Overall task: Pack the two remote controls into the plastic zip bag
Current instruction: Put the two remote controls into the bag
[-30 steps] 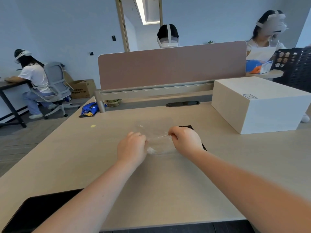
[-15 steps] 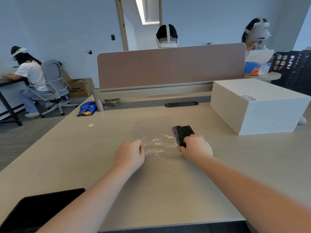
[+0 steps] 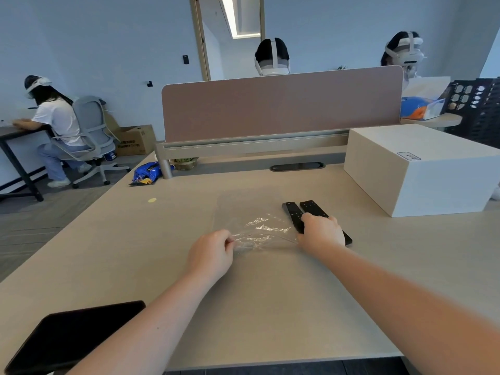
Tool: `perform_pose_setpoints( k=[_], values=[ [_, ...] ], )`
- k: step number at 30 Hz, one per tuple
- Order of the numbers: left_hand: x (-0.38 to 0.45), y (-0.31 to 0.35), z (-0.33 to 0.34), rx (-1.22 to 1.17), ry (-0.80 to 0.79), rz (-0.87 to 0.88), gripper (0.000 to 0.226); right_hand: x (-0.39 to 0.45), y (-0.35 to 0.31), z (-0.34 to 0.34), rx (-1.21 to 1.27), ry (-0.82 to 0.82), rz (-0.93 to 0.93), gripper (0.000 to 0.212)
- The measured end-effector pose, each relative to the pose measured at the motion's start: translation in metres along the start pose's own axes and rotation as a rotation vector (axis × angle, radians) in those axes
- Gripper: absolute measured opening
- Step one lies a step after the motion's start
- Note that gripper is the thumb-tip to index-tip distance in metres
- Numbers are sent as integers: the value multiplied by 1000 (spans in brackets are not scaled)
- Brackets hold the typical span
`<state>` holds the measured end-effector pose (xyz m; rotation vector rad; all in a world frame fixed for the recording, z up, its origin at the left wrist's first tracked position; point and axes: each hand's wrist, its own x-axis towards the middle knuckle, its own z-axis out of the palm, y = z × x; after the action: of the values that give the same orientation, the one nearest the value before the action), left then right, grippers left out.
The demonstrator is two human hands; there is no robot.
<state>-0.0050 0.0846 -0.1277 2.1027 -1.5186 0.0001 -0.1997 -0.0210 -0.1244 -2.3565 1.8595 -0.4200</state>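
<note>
A clear plastic zip bag lies crumpled on the beige table in front of me. My left hand pinches the bag's near left edge. Two black remote controls lie side by side just right of the bag, the left remote and the right remote. My right hand lies over their near halves with its fingers curled down around them, and it hides their near ends. Both remotes are outside the bag.
A large white box stands to the right of the remotes. A black tablet lies at the near left edge. A pink divider closes off the back of the table. A blue snack bag lies at the far left.
My right hand let go of the bag's edge and moved right onto the two remotes. My left hand kept its pinch on the bag.
</note>
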Motion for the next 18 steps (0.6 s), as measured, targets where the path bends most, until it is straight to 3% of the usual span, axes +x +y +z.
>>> perform_pose_setpoints(
  k=[4,9,15,18],
  values=[
    [-1,1,0,-14,-9,2,13,0,3,-8,137,73,49,11],
    [-2,11,-4,-8,-16,12,16,-18,-5,-45,481,189,-44,31],
    [-1,30,-13,-5,-13,-10,20,-61,-20,-89,755,55,-149,19],
    [1,35,-18,-34,-11,-70,18,-77,-13,-98,729,-51,-184,18]
  ],
)
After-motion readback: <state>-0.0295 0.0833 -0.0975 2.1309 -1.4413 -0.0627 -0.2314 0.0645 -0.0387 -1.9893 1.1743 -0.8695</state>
